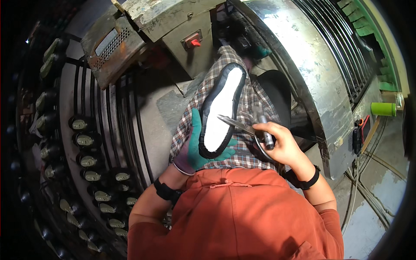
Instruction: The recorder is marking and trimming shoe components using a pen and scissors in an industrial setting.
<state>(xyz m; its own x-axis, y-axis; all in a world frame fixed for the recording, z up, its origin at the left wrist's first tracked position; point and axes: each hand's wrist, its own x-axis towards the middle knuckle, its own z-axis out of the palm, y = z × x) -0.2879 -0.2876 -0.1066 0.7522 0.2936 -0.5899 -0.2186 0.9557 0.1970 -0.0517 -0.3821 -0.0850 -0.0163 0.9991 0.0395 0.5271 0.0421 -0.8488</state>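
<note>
Seated with checked cloth (184,130) across your lap, you hold a black-rimmed shoe piece (221,117), white face up, over your thighs; your green-gloved left hand (196,149) is curled around its near end. Your bare right hand (279,141) grips a pointed metal tool (238,125), its tip over the white face, though whether it touches you cannot tell. A blurred second tool (268,138), with a grey cylindrical handle, is also in that grasp. To your left, dark shoes (102,196) line a rack (138,130); ahead, a red knob (196,43) marks a metal cabinet (184,56).
</note>
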